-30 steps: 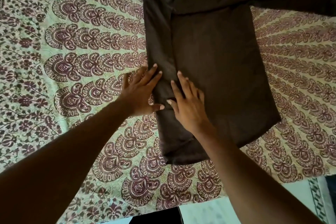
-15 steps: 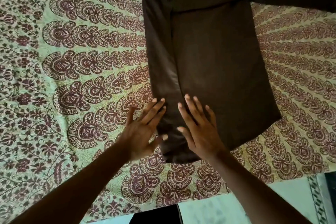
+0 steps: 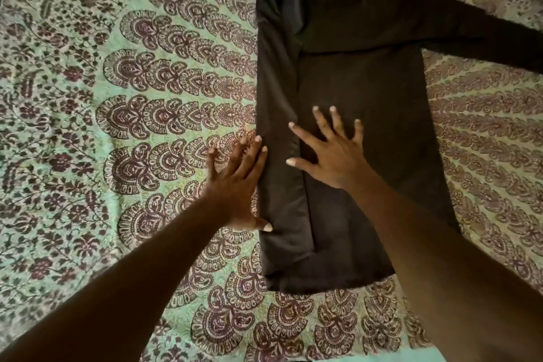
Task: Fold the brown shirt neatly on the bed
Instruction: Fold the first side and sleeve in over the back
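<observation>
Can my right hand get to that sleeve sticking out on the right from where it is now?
Probably yes. The right hand lies flat on the brown shirt, and nothing lies between it and the sleeve, only bare shirt.

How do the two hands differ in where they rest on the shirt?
The left hand lies along the left folded edge of the brown shirt, fingers close together, partly over the bedsheet. The right hand rests wholly on the shirt, fingers spread wide. Both lie flat, gripping nothing.
</observation>
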`<state>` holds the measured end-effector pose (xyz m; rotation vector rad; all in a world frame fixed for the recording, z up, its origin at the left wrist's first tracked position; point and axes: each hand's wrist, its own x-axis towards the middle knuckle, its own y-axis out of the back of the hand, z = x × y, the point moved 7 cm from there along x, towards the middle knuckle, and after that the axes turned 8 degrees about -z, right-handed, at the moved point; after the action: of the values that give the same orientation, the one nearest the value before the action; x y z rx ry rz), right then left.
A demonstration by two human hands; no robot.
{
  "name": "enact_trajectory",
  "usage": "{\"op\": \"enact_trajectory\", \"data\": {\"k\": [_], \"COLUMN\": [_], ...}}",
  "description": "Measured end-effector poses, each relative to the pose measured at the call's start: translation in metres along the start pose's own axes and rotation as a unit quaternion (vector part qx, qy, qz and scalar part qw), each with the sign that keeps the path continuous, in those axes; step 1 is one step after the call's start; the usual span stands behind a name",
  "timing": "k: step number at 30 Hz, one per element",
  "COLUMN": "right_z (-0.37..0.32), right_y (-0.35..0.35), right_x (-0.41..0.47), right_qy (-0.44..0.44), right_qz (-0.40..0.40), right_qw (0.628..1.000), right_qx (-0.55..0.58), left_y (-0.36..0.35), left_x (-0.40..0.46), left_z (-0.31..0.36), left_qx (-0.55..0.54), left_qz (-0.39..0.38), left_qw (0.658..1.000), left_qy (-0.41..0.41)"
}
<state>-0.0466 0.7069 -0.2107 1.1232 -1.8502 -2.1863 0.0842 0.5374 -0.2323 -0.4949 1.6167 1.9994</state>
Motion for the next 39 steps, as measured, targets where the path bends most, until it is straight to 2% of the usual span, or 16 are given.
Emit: {"op": "enact_trajectory", "data": {"k": [3, 6, 12, 17, 19, 21, 22, 26, 31, 33, 35, 37, 39], "right_z": [-0.008, -0.029, -0.047, -0.054, -0.053, -0.05, -0.05, -0.046, -0.036, -0.025, -0.007, 0.016, 0.038], "right_y": [0.016, 0.011, -0.041, -0.081, -0.088, -0.091, -0.093, -0.109, -0.101, -0.083, -0.061, -0.04, -0.022], "right_x": [0.006, 0.01, -0.057, -0.13, -0.145, -0.152, -0.155, -0.171, -0.184, -0.177, -0.162, -0.139, -0.11], "right_qy": [0.029, 0.102, 0.068, 0.076, 0.078, 0.083, 0.084, 0.079, 0.088, 0.069, 0.044, 0.026, 0.018], "right_qz": [0.058, 0.063, 0.048, 0.002, -0.004, -0.003, -0.004, -0.004, -0.001, 0.022, 0.063, 0.098, 0.126], "right_qw": [0.998, 0.992, 0.996, 0.996, 0.996, 0.996, 0.996, 0.996, 0.993, 0.986, 0.976, 0.972, 0.971], "right_qx": [-0.008, -0.031, 0.041, 0.042, 0.04, 0.04, 0.039, 0.041, 0.083, 0.149, 0.202, 0.212, 0.202], "left_y": [-0.007, -0.013, -0.036, -0.043, -0.036, -0.025, -0.024, -0.036, -0.035, -0.02, 0.004, 0.03, 0.055], "left_x": [-0.005, -0.013, -0.05, -0.065, -0.065, -0.063, -0.061, -0.053, -0.054, -0.051, -0.041, -0.02, 0.01], "left_z": [0.006, 0.009, 0.024, 0.035, 0.036, 0.039, 0.039, 0.042, 0.046, 0.051, 0.056, 0.062, 0.068], "left_qx": [-0.005, -0.003, -0.006, -0.009, -0.041, -0.04, -0.032, 0.019, 0.016, -0.014, -0.032, -0.036, -0.04], "left_qz": [-0.004, 0.001, -0.015, -0.042, -0.008, 0.06, 0.07, 0.02, -0.022, 0.01, 0.081, 0.137, 0.161], "left_qw": [1.0, 1.0, 1.0, 0.999, 0.999, 0.997, 0.997, 0.997, 0.999, 0.999, 0.996, 0.989, 0.985], "left_qy": [-0.007, -0.007, -0.007, 0.013, 0.017, 0.003, -0.013, -0.066, -0.035, -0.027, -0.027, -0.038, -0.053]}}
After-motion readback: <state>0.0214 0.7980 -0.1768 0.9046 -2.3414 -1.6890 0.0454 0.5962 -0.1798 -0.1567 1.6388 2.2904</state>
